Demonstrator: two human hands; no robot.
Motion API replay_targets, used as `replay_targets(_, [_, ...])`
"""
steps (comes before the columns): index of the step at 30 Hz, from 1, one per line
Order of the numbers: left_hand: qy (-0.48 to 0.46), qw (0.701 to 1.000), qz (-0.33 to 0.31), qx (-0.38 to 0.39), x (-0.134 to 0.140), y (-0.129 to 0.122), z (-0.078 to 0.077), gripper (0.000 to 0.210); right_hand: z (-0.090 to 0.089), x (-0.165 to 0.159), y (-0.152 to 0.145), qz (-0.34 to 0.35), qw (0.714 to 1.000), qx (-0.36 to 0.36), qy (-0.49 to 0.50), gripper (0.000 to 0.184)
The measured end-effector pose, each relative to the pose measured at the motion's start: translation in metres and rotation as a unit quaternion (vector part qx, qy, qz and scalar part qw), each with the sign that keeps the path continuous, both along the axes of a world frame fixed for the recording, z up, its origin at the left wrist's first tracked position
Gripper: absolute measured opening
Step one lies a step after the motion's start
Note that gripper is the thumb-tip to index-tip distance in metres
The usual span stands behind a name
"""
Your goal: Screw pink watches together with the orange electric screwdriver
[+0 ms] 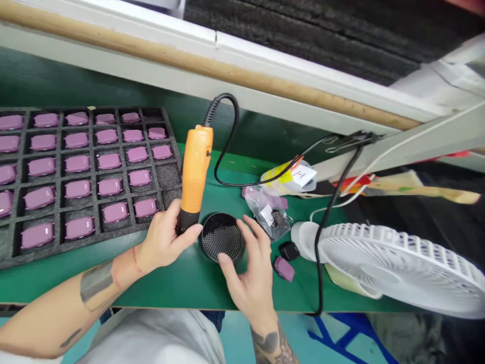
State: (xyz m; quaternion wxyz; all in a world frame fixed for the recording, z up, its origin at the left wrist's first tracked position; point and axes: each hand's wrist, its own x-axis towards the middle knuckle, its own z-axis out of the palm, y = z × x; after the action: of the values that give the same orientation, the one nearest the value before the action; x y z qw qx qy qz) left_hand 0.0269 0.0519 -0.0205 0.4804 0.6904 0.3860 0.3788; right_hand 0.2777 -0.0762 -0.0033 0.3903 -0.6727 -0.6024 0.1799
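Head view: the white tag (304, 175) bears one dark character you can't read surely; pale marks on the purple cases (79, 228) are too small. Your orange corded tool (195, 167) points cord end up, its long axis nearly upright, between the dark tray (168, 175) and the black round dish (219, 219). Your left hand (164, 236) grips its black lower end; your right hand (253, 278), thumb and fingers parted, curves round the dish's rim.

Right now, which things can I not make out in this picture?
In the head view:
Driver, lower end: hidden behind the left hand.
Tray, far left part: cut off by the picture's left edge.
Label in the bag: any print is too small to read.
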Motion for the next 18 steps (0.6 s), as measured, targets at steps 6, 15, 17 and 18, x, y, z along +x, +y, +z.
replay_targets(6, [-0.022, 0.998, -0.049, 0.020, 0.008, -0.010, 0.001, 0.052, 0.042, -0.053, 0.073, 0.141, 0.939, 0.036, 0.311, 0.083])
replay_targets(15, [-0.141, 0.983, -0.090, -0.075, 0.003, -0.035, 0.041, 0.049, 0.113, -0.047, 0.095, 0.065, 0.811, 0.098, 0.573, 0.047])
replay_targets(17, [-0.158, 0.979, -0.086, -0.094, 0.006, -0.045, 0.049, 0.035, 0.121, -0.038, 0.092, 0.052, 0.790, 0.099, 0.603, 0.048])
replay_targets(18, [-0.164, 0.978, -0.087, -0.100, 0.008, -0.049, 0.052, 0.028, 0.121, -0.036, 0.091, 0.050, 0.782, 0.096, 0.614, 0.048])
